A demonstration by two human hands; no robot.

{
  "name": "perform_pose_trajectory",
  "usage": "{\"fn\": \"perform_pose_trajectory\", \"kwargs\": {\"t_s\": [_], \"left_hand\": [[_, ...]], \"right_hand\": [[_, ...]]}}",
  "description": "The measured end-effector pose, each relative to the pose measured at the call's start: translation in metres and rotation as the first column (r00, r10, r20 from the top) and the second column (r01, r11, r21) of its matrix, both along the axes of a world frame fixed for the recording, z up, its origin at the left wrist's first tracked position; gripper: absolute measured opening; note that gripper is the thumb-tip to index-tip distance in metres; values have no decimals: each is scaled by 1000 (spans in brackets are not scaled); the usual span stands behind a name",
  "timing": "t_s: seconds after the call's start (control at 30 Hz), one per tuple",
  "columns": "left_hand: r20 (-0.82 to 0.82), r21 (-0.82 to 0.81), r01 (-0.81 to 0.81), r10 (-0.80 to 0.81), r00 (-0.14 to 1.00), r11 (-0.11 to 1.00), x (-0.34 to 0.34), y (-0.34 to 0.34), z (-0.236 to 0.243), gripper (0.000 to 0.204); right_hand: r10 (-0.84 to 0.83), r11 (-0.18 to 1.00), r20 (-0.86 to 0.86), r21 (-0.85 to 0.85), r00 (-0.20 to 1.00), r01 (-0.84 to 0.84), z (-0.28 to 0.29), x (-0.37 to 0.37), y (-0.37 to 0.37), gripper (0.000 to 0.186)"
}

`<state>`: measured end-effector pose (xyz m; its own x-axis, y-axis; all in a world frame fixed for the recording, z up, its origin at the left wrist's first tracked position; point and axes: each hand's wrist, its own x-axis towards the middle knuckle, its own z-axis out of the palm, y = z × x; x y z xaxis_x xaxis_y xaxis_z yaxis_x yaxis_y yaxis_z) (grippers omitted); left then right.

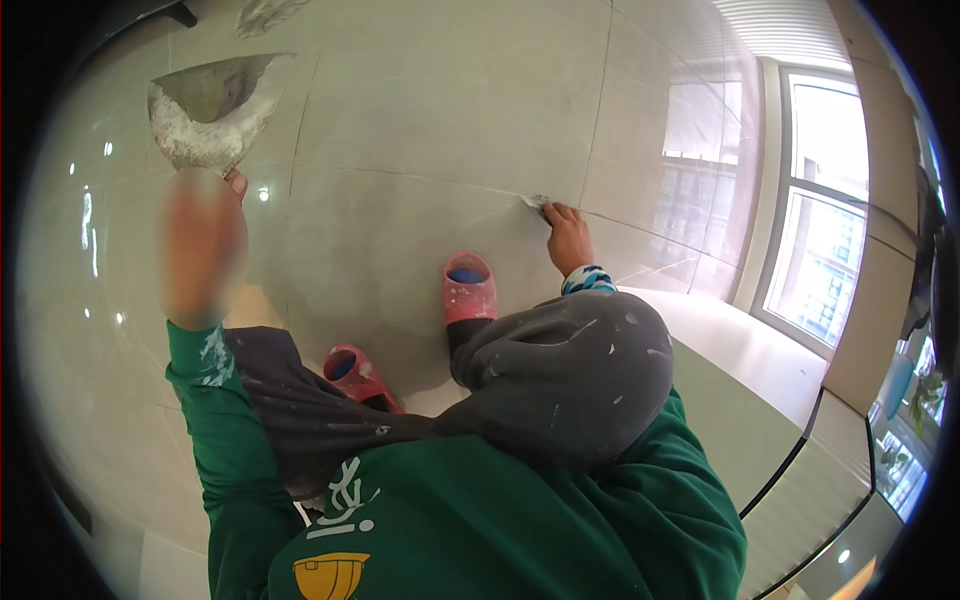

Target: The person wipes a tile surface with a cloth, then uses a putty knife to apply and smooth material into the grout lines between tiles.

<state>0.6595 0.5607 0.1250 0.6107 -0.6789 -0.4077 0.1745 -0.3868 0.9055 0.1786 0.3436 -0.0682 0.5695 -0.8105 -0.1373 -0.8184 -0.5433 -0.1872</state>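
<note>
My left hand [205, 255], partly blurred, is closed around the handle end of a wide metal trowel [228, 92]. White paste coats much of the blade, leaving a bare grey patch near its straight far edge. At the right, my right hand [570, 240] pinches a small putty knife [536, 204], mostly hidden by the fingers. Its tip meets the tiled floor [430, 120] at a joint between tiles, with a little white paste there. A whitish line runs left along that joint.
Two pink paint-spotted clogs [470, 295] are on my feet. A long white cabinet [730, 400] stands at the right, with a window [820, 200] beyond it. Whitish smears [268, 15] mark the floor at the top left, near a dark object [180, 14].
</note>
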Motion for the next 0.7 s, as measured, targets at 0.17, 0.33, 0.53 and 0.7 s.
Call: {"fn": "perform_pose_trajectory", "kwargs": {"t_s": [0.17, 0.33, 0.53, 0.7], "left_hand": [[17, -16, 7, -7, 1000, 1000, 0, 2, 1, 23], [24, -50, -5, 6, 1000, 999, 3, 1, 1, 22], [85, -90, -50, 57, 995, 995, 5, -20, -2, 22], [45, -192, -10, 19, 999, 981, 6, -40, -11, 24]], "right_hand": [[52, 997, -60, 61, 997, -48, 3, 1, 7, 46], [-83, 943, 108, 331, 991, 43, 41, 14, -15, 42], [27, 705, 118, 701, 993, -103, 110, 55, -77, 40], [128, 915, -38, 391, 991, -104, 93, 61, -66, 44]]}}
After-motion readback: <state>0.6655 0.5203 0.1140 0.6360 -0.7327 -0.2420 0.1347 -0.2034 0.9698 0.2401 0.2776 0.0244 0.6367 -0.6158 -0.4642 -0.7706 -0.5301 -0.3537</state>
